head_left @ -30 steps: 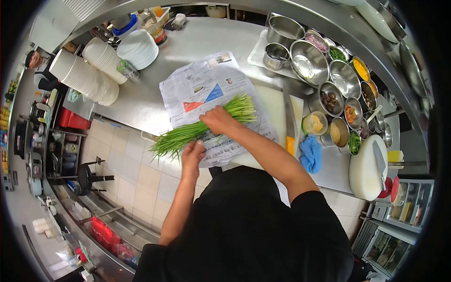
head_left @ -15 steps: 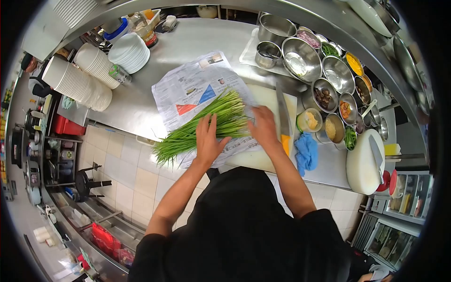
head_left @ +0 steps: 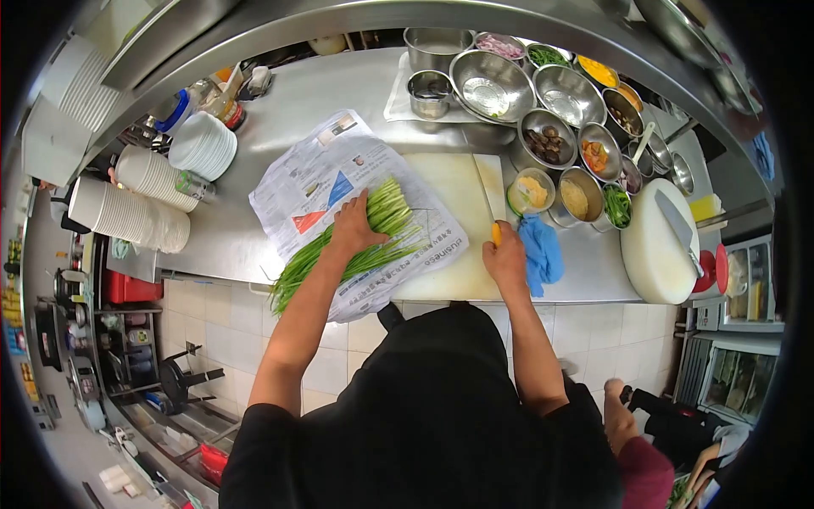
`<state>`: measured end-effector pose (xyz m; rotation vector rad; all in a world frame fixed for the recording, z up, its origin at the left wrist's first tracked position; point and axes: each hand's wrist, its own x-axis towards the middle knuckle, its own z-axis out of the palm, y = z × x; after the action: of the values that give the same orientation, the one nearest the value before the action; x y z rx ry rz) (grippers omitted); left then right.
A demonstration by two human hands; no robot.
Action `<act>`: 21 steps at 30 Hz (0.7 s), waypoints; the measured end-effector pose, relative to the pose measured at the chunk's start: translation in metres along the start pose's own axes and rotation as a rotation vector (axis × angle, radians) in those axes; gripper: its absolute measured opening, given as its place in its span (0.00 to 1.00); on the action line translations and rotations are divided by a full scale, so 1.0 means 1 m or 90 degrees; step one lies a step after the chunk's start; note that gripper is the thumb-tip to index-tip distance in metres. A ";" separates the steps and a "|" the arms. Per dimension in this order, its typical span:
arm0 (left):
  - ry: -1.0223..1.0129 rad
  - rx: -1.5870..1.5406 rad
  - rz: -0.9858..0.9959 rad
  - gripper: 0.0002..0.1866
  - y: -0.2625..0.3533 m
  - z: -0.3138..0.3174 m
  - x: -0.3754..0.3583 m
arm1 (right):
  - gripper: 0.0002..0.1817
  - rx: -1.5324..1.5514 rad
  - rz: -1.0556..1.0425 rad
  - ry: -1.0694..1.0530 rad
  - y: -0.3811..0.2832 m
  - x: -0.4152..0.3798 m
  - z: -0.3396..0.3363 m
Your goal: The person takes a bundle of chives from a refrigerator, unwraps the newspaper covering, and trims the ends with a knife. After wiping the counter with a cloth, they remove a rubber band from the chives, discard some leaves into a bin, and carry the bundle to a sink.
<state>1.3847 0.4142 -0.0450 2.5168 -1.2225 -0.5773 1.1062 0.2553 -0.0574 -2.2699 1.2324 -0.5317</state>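
A bunch of long green stalks (head_left: pixel 339 246) lies on a sheet of newspaper (head_left: pixel 297 187), pale ends to the upper right. My left hand (head_left: pixel 354 227) rests on the bunch with its fingers apart. My right hand (head_left: pixel 506 254) is closed around the orange handle of a knife (head_left: pixel 487 188). The knife's blade points away from me over the right side of a pale cutting board (head_left: pixel 441 182). The newspaper overlaps the board's left part. A blue cloth (head_left: pixel 541 253) lies just right of my right hand.
Metal bowls (head_left: pixel 492 85) and pots of ingredients fill the back right. A thick round board (head_left: pixel 657 246) with another knife (head_left: pixel 676 222) stands at the right. Stacked white bowls (head_left: pixel 127 216) and plates (head_left: pixel 202 146) are at the left. Another person's arm (head_left: pixel 619 416) shows at lower right.
My right hand has moved from beside the stalks to the knife and taken its handle. My left hand still lies on the stalks. The camera view has shifted. Another person has come into view at lower right.
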 end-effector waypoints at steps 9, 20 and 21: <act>0.129 0.042 0.101 0.68 0.006 -0.005 -0.012 | 0.21 0.093 -0.062 -0.226 -0.039 0.010 0.026; 0.220 -0.036 0.107 0.27 -0.032 0.011 0.021 | 0.23 0.094 -0.060 -0.254 -0.053 -0.003 0.042; 0.249 -0.077 0.067 0.26 -0.033 0.009 0.023 | 0.23 0.107 -0.062 -0.240 -0.051 -0.004 0.042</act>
<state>1.4154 0.4148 -0.0721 2.3030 -1.1248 -0.1185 1.1612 0.2925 -0.0614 -2.1674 0.8621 -0.2153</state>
